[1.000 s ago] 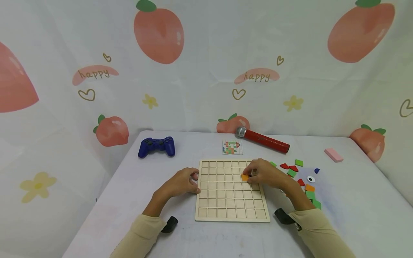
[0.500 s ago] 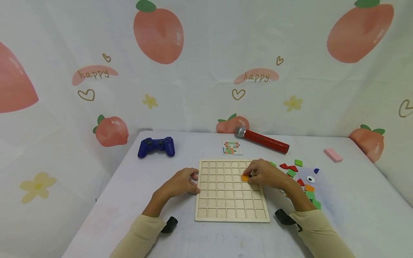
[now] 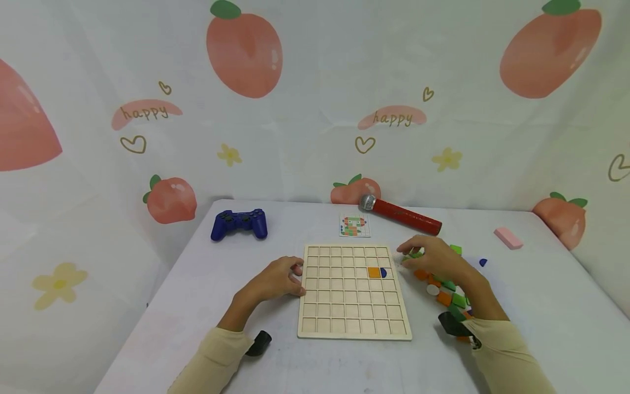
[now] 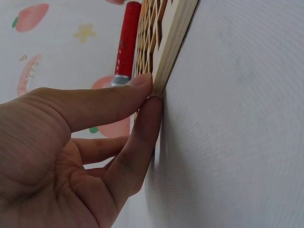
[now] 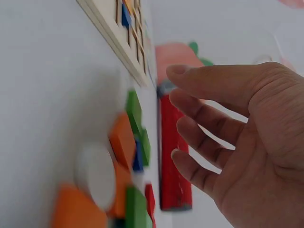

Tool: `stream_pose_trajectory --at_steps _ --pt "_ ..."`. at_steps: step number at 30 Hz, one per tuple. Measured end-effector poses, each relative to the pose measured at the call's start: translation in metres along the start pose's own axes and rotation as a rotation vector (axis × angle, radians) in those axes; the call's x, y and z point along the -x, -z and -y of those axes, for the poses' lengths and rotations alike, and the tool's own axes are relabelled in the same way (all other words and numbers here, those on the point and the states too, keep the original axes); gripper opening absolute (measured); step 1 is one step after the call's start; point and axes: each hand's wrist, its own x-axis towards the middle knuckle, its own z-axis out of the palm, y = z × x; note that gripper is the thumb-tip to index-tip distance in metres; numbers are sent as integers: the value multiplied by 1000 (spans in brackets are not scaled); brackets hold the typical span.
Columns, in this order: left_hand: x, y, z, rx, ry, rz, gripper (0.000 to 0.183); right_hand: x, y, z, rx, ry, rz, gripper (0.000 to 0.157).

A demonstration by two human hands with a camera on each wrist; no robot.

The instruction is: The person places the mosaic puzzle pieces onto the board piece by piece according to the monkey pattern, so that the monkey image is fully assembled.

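Observation:
A light wooden grid board (image 3: 352,290) lies flat on the table. An orange square tile (image 3: 374,272) and a blue half-round tile (image 3: 384,272) sit side by side in its upper right cells. My left hand (image 3: 276,279) holds the board's left edge; in the left wrist view the thumb and a finger meet at the rim. Just off the board's right side, my right hand (image 3: 435,260) hovers over loose tiles, fingers loosely bent and holding nothing. Under and beside it lie green tiles (image 5: 134,111), orange tiles (image 5: 122,140) and a white round piece (image 5: 96,175). The forearm hides part of the pile.
Behind the board lies a patterned picture card (image 3: 354,225), with a red microphone (image 3: 406,215) to its right. A blue game controller (image 3: 239,224) sits back left, and a pink block (image 3: 508,238) back right. A printed cloth (image 3: 315,109) hangs behind the table.
My right hand has left the orange and blue tiles in the board's cells and moved right, over the loose tiles. My left hand stays at the board's edge.

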Motion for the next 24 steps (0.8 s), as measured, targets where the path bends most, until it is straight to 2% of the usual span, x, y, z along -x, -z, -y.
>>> stream_pose_trajectory --at_steps 7,11,15,20,24 --pt "-1 0 1 -5 0 0 73 14 24 -24 32 -67 -44 35" --pt "0 0 1 -2 -2 2 74 22 34 -36 36 -140 -37 39" --pt "0 1 1 0 -5 5 74 28 39 -48 18 -205 -13 42" --pt "1 1 1 0 -1 6 74 32 41 -62 19 -215 -14 41" --pt "1 1 1 -4 4 6 74 34 42 -68 14 -241 -12 46"
